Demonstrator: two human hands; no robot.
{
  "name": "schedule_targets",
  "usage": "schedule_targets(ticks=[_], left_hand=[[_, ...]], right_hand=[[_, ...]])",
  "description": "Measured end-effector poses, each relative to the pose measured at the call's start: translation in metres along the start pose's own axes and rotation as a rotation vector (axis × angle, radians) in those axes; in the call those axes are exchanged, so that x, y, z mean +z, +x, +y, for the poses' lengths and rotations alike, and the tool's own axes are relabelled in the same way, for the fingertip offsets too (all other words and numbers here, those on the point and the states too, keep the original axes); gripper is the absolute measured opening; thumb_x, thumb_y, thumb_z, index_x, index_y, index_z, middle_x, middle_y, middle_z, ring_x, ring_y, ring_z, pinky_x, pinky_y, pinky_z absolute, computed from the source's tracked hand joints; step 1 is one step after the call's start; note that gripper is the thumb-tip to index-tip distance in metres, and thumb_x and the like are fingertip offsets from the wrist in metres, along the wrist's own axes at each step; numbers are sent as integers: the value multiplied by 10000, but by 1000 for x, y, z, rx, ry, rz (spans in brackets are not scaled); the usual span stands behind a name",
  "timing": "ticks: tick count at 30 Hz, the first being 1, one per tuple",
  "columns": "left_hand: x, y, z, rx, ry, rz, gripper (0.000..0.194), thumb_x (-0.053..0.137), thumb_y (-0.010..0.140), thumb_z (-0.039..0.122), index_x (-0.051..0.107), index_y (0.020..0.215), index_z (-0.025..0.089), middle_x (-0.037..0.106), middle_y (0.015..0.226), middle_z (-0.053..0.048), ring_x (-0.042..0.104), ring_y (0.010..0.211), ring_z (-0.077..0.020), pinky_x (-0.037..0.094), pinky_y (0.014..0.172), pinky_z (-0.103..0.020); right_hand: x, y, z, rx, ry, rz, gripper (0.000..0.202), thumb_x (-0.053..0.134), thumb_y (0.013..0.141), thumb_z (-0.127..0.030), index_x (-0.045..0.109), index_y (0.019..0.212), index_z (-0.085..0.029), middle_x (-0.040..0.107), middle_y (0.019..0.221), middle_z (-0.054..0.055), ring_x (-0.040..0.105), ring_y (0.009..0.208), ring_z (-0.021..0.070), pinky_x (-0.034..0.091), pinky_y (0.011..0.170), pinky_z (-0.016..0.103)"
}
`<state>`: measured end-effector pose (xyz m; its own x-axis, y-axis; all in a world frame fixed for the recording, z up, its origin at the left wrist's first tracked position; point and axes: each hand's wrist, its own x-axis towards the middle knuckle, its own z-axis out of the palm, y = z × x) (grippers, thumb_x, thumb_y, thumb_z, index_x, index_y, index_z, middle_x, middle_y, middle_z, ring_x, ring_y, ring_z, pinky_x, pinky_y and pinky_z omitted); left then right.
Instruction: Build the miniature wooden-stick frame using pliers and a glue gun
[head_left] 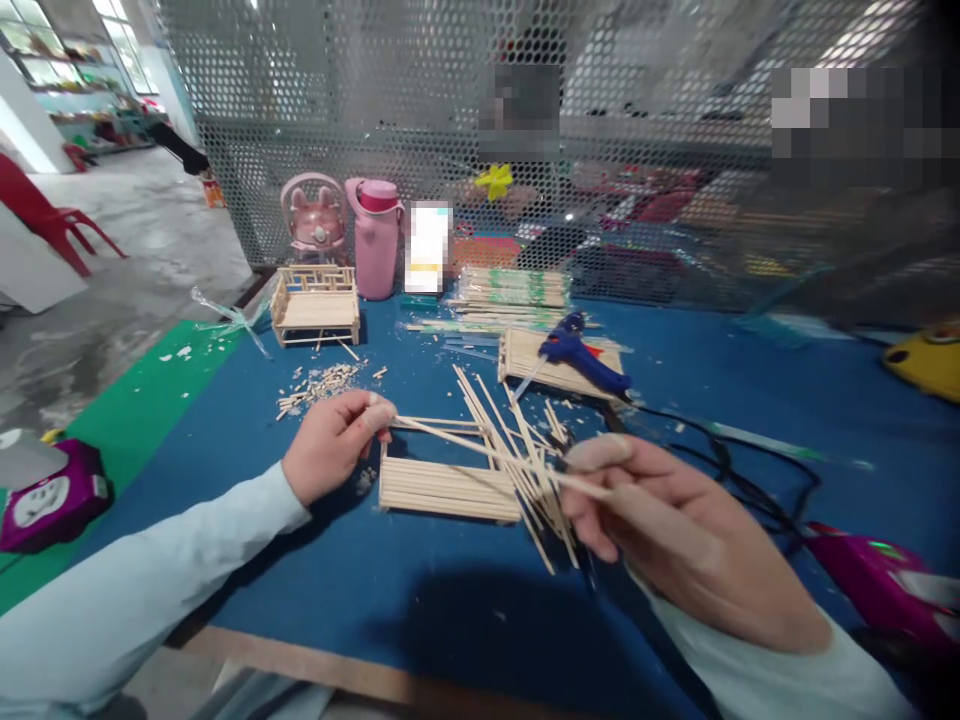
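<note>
A thin wooden stick (465, 441) stretches between my two hands above a partly built stick frame (450, 488). My left hand (341, 440) pinches its left end near the frame's back left corner. Its other end runs into my right hand (652, 510), whose fingers are closed on it. Several loose sticks (525, 450) lie crossed at the frame's right side. Behind them a blue glue gun (581, 355) rests on a flat stick panel (517, 357). A small stick-built piece with railings (319, 305) stands at the back left.
Short stick offcuts (322, 388) lie behind my left hand. Bagged sticks (514, 288), a pink bottle (376, 245) and a lit phone (426, 250) line the back by a metal mesh (375, 80). Black cable (720, 450) and a purple object (877, 580) are at the right.
</note>
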<state>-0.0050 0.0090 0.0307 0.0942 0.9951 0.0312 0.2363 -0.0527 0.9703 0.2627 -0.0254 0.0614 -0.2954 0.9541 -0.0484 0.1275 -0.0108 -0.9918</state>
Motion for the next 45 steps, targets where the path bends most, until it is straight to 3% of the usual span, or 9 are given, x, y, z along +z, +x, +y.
schedule_targets(ticks=[3,6,8,12,13,19,26,36,45], left_hand=[[6,-5,2,-7,9,-49,355,512,831,403,532,576,158,445,449,46,347,398,-61,285,417,-192],[18,-14,9,-27,-5,-136,381,495,836,425,513,557,166,405,435,55,322,396,-63,262,409,-194],[22,-17,14,0,8,-173,381,496,835,430,527,564,164,450,483,39,357,430,-69,278,423,-196],[13,-6,14,31,-15,-2,268,501,838,422,576,765,175,546,620,29,383,442,-66,290,403,-191],[9,-1,11,4,-22,49,268,501,839,422,553,751,174,530,605,34,372,428,-58,281,390,-184],[1,2,-16,-261,-153,-64,304,616,738,356,449,929,188,472,550,96,430,383,-65,356,329,-166],[5,-5,-17,-359,-335,-140,501,689,680,291,400,1073,177,580,659,55,515,463,-56,391,382,-148],[0,3,-17,-506,-457,-167,467,686,695,251,447,1082,146,670,742,-18,571,457,-72,401,366,-150],[-3,0,-14,-562,-469,-207,552,746,670,258,439,1121,166,680,750,-17,592,479,-69,463,423,-152]], right_hand=[[7,2,-1,-116,159,85,344,682,718,-452,541,977,-274,647,779,31,610,580,147,446,439,238],[23,8,-8,-169,117,22,270,593,810,-439,552,1021,-275,622,688,-1,581,524,131,453,453,249],[30,11,-16,-274,-70,6,236,487,874,-451,592,933,-248,606,672,8,571,537,138,467,487,273],[15,14,-31,-656,-600,365,333,371,932,-390,533,684,-237,600,794,48,594,793,192,468,723,347],[8,15,-31,-692,-702,363,331,358,936,-385,512,680,-240,583,740,38,588,751,188,458,701,337],[-5,29,3,-335,-1042,12,193,318,932,-343,463,876,-229,557,605,-18,547,517,152,396,516,278],[11,46,11,-541,-1004,-79,200,429,909,-262,617,849,-231,653,770,40,607,727,164,444,650,281],[23,50,26,-520,-939,-137,318,378,904,-193,589,667,-211,611,661,50,549,651,164,439,624,305],[20,49,33,-551,-860,-157,239,403,860,-107,626,879,-194,627,743,48,554,709,164,448,665,312]])
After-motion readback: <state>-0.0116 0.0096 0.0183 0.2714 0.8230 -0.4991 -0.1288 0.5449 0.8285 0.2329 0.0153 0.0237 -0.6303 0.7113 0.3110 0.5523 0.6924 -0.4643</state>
